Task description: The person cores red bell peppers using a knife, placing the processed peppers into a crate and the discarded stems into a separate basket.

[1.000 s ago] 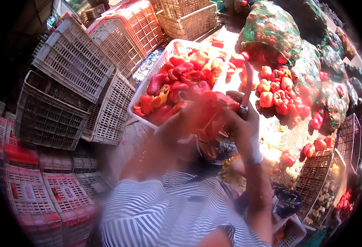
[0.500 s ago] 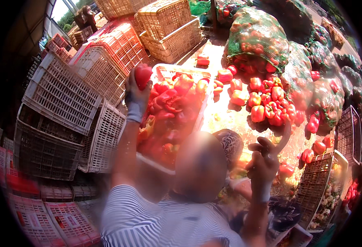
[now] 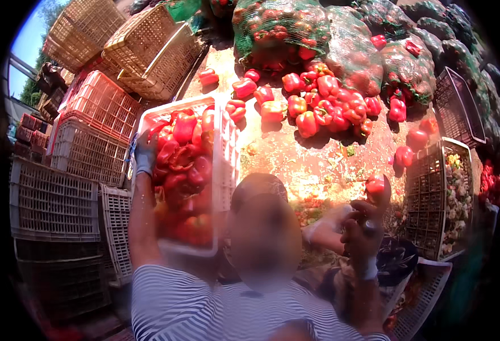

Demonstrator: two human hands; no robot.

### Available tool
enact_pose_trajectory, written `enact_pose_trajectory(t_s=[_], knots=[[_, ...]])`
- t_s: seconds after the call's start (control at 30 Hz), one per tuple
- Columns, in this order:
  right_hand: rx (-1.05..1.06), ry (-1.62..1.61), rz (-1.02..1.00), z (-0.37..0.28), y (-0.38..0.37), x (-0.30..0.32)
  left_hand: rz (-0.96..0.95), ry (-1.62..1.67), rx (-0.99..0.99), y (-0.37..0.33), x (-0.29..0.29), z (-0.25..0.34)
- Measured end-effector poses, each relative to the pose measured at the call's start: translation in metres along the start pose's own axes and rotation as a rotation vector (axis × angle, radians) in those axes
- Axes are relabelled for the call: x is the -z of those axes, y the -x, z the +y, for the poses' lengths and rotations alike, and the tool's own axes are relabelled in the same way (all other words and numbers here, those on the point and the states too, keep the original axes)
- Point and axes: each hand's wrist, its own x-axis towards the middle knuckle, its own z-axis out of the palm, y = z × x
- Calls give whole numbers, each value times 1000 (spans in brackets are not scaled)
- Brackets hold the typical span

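My left hand [image 3: 145, 154], in a pale glove, is at the left inner edge of a white plastic crate [image 3: 220, 187] filled with red bell peppers [image 3: 184, 128]. Its fingers are dim and partly hidden among the peppers, so its grip does not show. On the right, my gloved right hand [image 3: 366, 230] has most fingers curled around something small with a silvery glint, which I cannot make out. Its index finger stretches beside a red bell pepper [image 3: 375, 184] on the floor; whether they touch is unclear.
Loose bell peppers [image 3: 326, 108] lie in a pile ahead, before green net sacks [image 3: 281, 25] of peppers. Stacked plastic crates [image 3: 54, 199] line the left. At right stands a crate of pale scraps [image 3: 455, 199], beside a dark empty crate [image 3: 460, 108]. Scraps litter the sunlit floor [image 3: 295, 165].
My left hand has come down from holding a red bell pepper up to the crate's left edge. My right hand is now beside a floor pepper. The whole view has shifted.
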Motion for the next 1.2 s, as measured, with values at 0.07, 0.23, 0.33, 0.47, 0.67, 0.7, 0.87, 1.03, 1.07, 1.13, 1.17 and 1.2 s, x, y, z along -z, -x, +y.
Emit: enact_pose_trajectory(t_s=[0.07, 0.23, 0.33, 0.47, 0.67, 0.7, 0.87, 1.03, 1.07, 1.13, 1.17, 1.2], knots=[[59, 527, -295, -14, -13, 11, -227, 404, 75, 18, 11, 66], [435, 820, -429, 8, -8, 28, -678, 724, -258, 44, -30, 266], [539, 813, -333, -11, -15, 36, -1007, 603, -506, 77, -81, 385], [552, 547, -237, -33, -40, 58, -945, 260, -1201, 138, -167, 473], [551, 400, 13, 1, -66, 106, -1004, 156, -1341, 233, -328, 540], [458, 494, -17, 3, -63, 111, -1014, 188, -1352, 247, -346, 553], [314, 411, -235, 2, -67, 127, -1050, -81, -1244, 290, -436, 600], [325, 399, -184, 6, -74, 142, -1436, 265, -707, 292, -476, 600], [346, 410, -180, 7, -77, 145, -1511, 497, -511, 288, -476, 593], [237, 587, -146, 13, -73, 144, -1593, 949, -114, 275, -479, 569], [182, 673, -132, 16, -72, 144, -1576, 1203, 80, 280, -474, 556], [111, 717, -187, 18, -72, 144, -1638, 1338, 222, 280, -461, 545]])
